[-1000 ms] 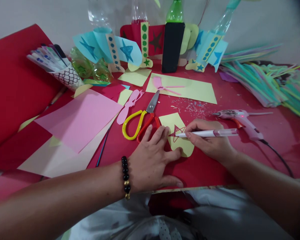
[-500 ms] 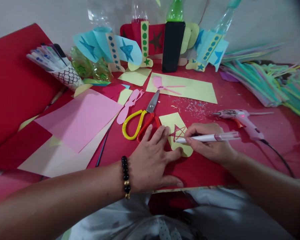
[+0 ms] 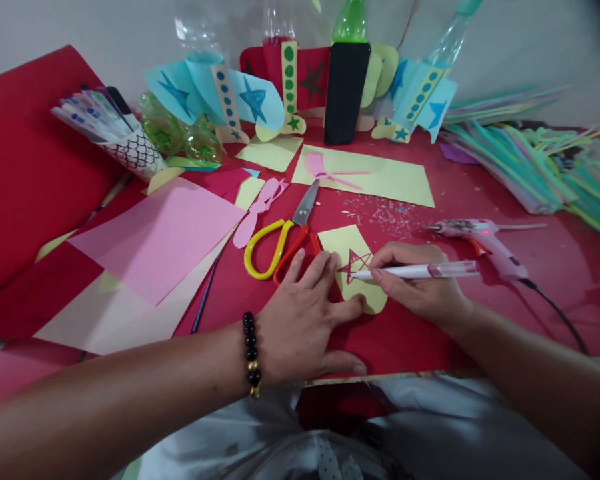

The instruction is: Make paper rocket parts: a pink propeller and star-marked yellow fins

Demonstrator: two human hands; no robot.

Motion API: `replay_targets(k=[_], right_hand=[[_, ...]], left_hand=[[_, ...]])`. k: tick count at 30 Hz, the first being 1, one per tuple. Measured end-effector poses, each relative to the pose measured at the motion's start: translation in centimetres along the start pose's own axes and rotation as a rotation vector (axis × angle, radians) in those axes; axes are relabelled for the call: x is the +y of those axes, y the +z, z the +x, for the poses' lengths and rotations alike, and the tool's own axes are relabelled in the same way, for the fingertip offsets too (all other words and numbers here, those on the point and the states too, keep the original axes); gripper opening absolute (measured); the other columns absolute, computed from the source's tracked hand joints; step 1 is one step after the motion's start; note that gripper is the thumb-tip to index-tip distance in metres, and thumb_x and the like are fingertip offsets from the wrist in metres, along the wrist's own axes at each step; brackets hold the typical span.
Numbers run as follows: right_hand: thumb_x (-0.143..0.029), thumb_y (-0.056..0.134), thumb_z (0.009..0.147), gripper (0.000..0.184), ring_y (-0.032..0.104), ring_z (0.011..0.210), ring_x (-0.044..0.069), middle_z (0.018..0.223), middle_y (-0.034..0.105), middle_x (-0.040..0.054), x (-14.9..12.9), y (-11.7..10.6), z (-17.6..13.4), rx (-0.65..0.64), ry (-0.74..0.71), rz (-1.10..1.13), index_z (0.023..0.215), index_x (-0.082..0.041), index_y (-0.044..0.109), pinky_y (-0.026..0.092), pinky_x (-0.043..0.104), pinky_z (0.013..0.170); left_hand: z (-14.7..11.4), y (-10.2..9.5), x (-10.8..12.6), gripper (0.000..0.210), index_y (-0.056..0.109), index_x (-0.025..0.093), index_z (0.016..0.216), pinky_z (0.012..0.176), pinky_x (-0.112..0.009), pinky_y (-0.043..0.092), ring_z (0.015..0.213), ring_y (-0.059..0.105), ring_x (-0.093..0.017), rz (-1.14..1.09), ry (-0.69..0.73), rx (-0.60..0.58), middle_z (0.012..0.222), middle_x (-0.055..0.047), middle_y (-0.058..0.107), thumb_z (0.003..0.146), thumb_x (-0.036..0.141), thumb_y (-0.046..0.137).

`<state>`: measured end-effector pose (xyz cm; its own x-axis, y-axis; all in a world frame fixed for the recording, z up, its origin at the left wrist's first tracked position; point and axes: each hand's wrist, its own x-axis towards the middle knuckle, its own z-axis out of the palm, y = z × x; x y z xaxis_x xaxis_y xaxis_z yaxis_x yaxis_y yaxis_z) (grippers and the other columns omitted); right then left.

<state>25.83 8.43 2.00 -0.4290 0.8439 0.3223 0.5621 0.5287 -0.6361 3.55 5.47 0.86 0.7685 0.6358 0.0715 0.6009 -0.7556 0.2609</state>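
Note:
A small pale yellow paper piece [image 3: 367, 298] with one rounded end lies near the table's front edge, bearing a dark red star [image 3: 351, 262] that is partly filled in. My left hand [image 3: 310, 320] rests flat with fingers spread, its fingertips holding down the paper's left side. In my right hand [image 3: 415, 287] is a white felt-tip pen [image 3: 413, 271], pinched between thumb and fingers, its tip on the star. Scissors [image 3: 300, 223] with one yellow and one red handle lie just beyond my left fingertips, the red handle partly covered.
A glue gun [image 3: 480, 237] with a lit red light lies at right, its cord trailing forward. Pink paper [image 3: 160, 233] and cream sheets lie left beside a pen holder [image 3: 135, 152]. Decorated bottles [image 3: 205, 93] and a black phone [image 3: 347, 93] stand behind. Pipe cleaners [image 3: 520, 167] fill the back right.
The pen tip has shifted slightly up and right within the star, and my right hand has moved a little with it. My left hand stays put.

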Motion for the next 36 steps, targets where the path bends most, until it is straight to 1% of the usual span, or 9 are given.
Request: replay_targets(k=[4, 9, 14, 21, 25, 32, 36], right_hand=[[-0.019, 0.060, 0.082, 0.008, 0.051, 0.050, 0.010, 0.060, 0.062, -0.0017, -0.06, 0.01, 0.02, -0.035, -0.037, 0.005, 0.075, -0.020, 0.063, 0.038, 0.024, 0.049], [-0.018, 0.060, 0.082, 0.008, 0.053, 0.052, 0.010, 0.062, 0.063, -0.0012, -0.13, 0.14, -0.03, 0.005, -0.013, -0.008, 0.075, -0.020, 0.062, 0.039, 0.023, 0.050], [-0.017, 0.060, 0.082, 0.008, 0.051, 0.049, 0.009, 0.060, 0.062, -0.0022, -0.04, 0.07, -0.02, -0.029, -0.058, 0.010, 0.074, -0.019, 0.063, 0.037, 0.023, 0.048], [-0.020, 0.061, 0.083, 0.009, 0.054, 0.053, 0.012, 0.062, 0.062, -0.0006, 0.76, 0.20, 0.00, 0.092, 0.060, -0.025, 0.074, -0.020, 0.061, 0.039, 0.024, 0.049], [-0.021, 0.062, 0.083, 0.007, 0.056, 0.056, 0.012, 0.065, 0.064, 0.0003, 0.79, 0.24, 0.00, 0.091, 0.072, -0.039, 0.076, -0.019, 0.062, 0.041, 0.025, 0.051], [-0.017, 0.061, 0.082, 0.010, 0.050, 0.049, 0.009, 0.058, 0.059, -0.0026, 0.34, 0.07, 0.06, 0.002, -0.022, 0.012, 0.072, -0.019, 0.061, 0.037, 0.023, 0.047], [-0.018, 0.062, 0.083, 0.009, 0.054, 0.054, 0.011, 0.063, 0.063, -0.0007, 0.65, 0.20, 0.05, 0.069, 0.040, -0.007, 0.074, -0.020, 0.061, 0.039, 0.024, 0.050]], left_hand=[[0.01, -0.03, 0.01, 0.078, 0.051, 0.030, 0.135, 0.111, -0.067, 0.012, 0.142, 0.020, -0.043, 0.005, 0.002, -0.007, 0.151, -0.022, 0.028, 0.077, 0.082, 0.041], [0.03, -0.06, 0.11, 0.077, 0.051, 0.032, 0.134, 0.111, -0.066, 0.012, 0.142, 0.021, -0.042, 0.004, 0.002, 0.000, 0.150, -0.021, 0.030, 0.077, 0.082, 0.043], [0.02, -0.05, 0.09, 0.078, 0.052, 0.031, 0.134, 0.111, -0.066, 0.013, 0.142, 0.021, -0.043, 0.009, 0.002, 0.001, 0.150, -0.021, 0.030, 0.077, 0.082, 0.043], [-0.02, 0.02, 0.07, 0.077, 0.051, 0.033, 0.135, 0.111, -0.065, 0.014, 0.143, 0.019, -0.043, 0.014, -0.001, 0.005, 0.152, -0.020, 0.028, 0.077, 0.082, 0.042], [-0.03, 0.02, 0.09, 0.077, 0.051, 0.033, 0.135, 0.111, -0.065, 0.014, 0.143, 0.018, -0.043, 0.015, -0.002, 0.003, 0.152, -0.019, 0.029, 0.077, 0.082, 0.042], [0.01, -0.05, 0.14, 0.077, 0.051, 0.032, 0.135, 0.112, -0.065, 0.012, 0.143, 0.020, -0.042, 0.005, -0.006, -0.004, 0.152, -0.019, 0.029, 0.076, 0.082, 0.044], [0.01, 0.03, 0.12, 0.076, 0.051, 0.033, 0.135, 0.112, -0.065, 0.012, 0.143, 0.018, -0.042, 0.006, -0.001, 0.002, 0.152, -0.019, 0.029, 0.077, 0.082, 0.043]])
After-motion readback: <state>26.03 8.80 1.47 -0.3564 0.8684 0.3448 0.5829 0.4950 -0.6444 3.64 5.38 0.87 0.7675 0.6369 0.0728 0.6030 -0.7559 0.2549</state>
